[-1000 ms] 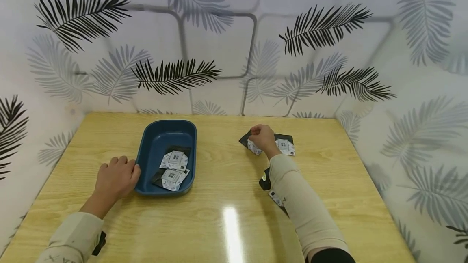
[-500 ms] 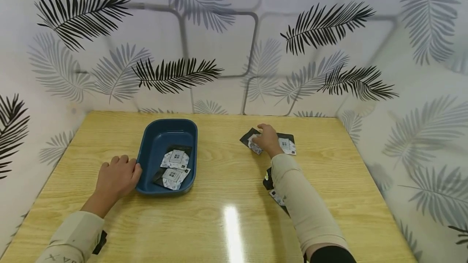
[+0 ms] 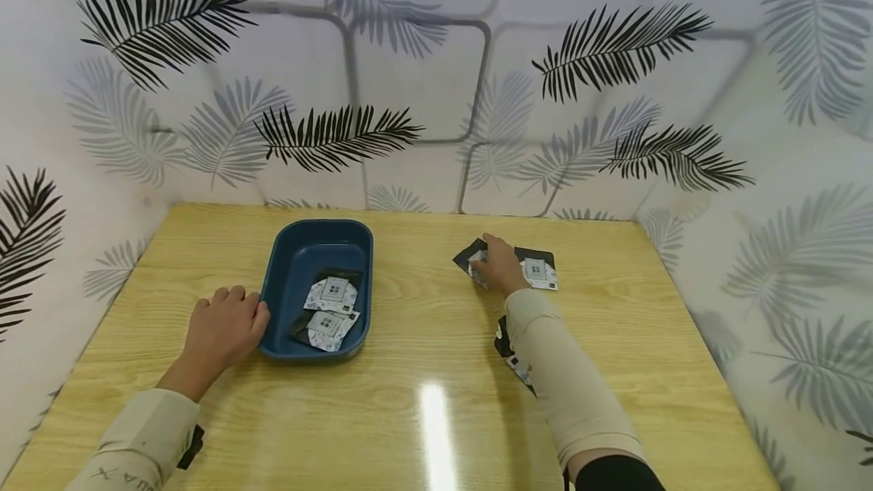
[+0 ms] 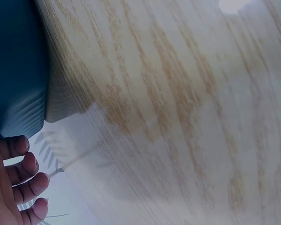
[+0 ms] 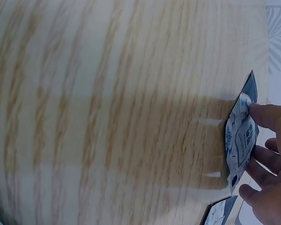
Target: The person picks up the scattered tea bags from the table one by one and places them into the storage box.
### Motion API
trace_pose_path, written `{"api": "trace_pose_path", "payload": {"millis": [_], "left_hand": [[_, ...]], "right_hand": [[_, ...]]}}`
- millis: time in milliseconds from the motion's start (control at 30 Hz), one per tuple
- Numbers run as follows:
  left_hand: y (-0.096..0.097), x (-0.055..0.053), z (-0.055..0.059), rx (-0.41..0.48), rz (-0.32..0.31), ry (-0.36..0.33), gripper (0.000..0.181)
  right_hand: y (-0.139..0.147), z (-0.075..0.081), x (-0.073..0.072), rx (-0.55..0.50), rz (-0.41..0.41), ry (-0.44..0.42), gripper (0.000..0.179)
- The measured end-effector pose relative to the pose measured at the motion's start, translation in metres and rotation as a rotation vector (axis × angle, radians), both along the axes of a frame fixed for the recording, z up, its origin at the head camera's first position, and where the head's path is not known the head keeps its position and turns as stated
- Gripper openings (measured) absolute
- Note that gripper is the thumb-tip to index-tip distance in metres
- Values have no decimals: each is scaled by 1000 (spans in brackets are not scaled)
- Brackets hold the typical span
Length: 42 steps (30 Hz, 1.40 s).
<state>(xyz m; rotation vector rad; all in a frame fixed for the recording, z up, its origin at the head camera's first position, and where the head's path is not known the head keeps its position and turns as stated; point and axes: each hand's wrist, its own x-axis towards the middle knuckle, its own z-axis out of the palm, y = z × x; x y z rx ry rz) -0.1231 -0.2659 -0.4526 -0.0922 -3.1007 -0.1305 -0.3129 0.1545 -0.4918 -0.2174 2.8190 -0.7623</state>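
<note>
A dark blue plastic tray [image 3: 317,227] stands on the left of the table with two black-and-white sachets [image 3: 332,290] lying in it. My left hand [image 3: 225,328] is at the tray's left side, its fingers curled and its thumb at the rim; in the left wrist view the fingertips [image 4: 33,185] curl beside the tray wall. At the back right, my right hand [image 3: 501,267] pinches a sachet [image 3: 464,256] between thumb and fingers. The right wrist view shows this sachet [image 5: 241,136] with the thumb on its printed face. The hand covers part of it.
Another sachet [image 3: 540,270] lies just right of my right hand. Nearer to me, a dark packet [image 3: 503,339] and a patterned sachet [image 3: 520,370] are partly hidden under my right forearm. A leaf-patterned wall covering [image 3: 402,173] borders the wooden table [image 3: 355,415] at the back.
My right hand's fingers, spread a little apart half a second ago, have come down around the left-hand sachet at the back. The left hand and tray stay together; the whole view has shifted slightly.
</note>
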Motion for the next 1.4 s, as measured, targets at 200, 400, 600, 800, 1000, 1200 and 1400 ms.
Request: {"api": "trace_pose_path", "payload": {"millis": [200, 400, 600, 800, 1000, 1200, 1400], "left_hand": [[-1, -1, -1, -2, -4, -4, 39], [-1, 0, 0, -3, 1, -14, 40], [1, 0, 2, -3, 4, -25, 40], [0, 0, 1, -3, 3, -22, 40], [0, 1, 2, -3, 1, -12, 38], [1, 1, 2, -6, 0, -18, 39], [1, 1, 3, -11, -2, -17, 39]], "right_hand": [[0, 5, 1, 9, -14, 20, 68], [-1, 16, 6, -57, -130, 17, 61], [-2, 24, 8, -171, -240, -38, 45], [-2, 25, 8, -220, -295, -79, 35], [3, 28, 7, -332, -314, -165, 32], [3, 33, 5, -488, -349, -239, 32], [0, 39, 5, -591, -382, -301, 37]]}}
